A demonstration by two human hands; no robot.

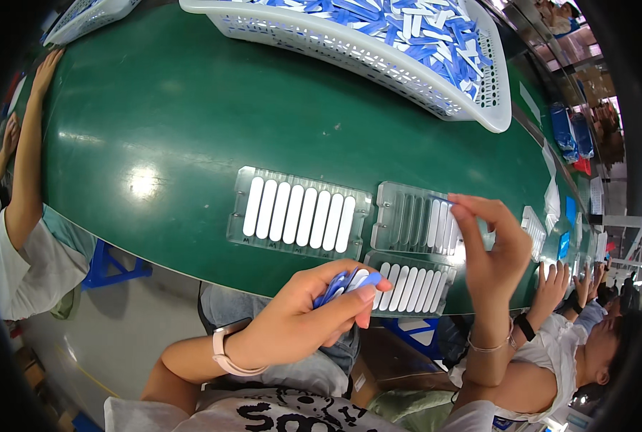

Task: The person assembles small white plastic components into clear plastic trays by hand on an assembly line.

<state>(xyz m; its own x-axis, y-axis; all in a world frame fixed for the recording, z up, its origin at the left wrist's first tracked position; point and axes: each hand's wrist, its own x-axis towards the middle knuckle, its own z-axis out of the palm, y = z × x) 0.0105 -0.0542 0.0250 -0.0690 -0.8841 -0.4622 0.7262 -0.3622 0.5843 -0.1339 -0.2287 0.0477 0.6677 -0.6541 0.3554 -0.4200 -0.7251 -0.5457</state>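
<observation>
While a bunch of strips (341, 288) is gripped in the curled fingers of the left hand (303, 309), the middle tray (383, 216) is only partly loaded, as seen in the head view. In that tray, below and to the left of the pinching fingertips of the right hand (495, 248), white strips are seated in the nearer slots; the slots farther left are left unfilled. Any slots behind the right fingers are hidden. The right thumb and index finger are pressed together at the tray's upper edge, where a thin blue edge, judged to be a held strip, is exposed. Filled rows are shown in the left tray (360, 223), beyond the left fingers, and in the front tray (445, 286), whose near corner is covered by them. Loose strips are contained in the basket (350, 54), well beyond all fingers. The strips are slender and round-ended; white faces are displayed in the trays, blue and white in the bunch.
</observation>
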